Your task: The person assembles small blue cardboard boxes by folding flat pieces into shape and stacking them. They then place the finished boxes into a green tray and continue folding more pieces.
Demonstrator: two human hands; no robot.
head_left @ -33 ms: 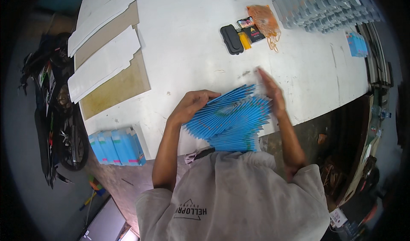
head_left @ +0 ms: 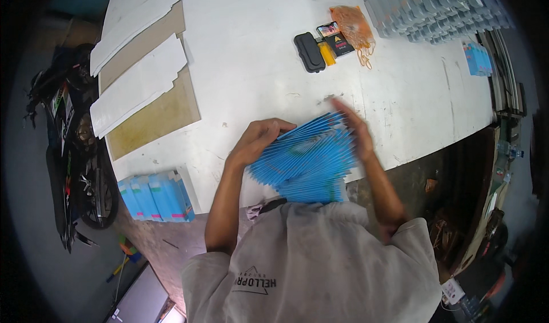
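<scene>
Fanned blue paper stack (head_left: 309, 154) at the table (head_left: 246, 65) edge, its 6 o'clock end by the shirt (head_left: 320, 248), probably for bracing. Left hand (head_left: 258, 140) curls at its 10 o'clock side, can't tell if pinching; right hand (head_left: 358, 133), blurred, open flat at 2 o'clock, likely containing loose layers.
</scene>
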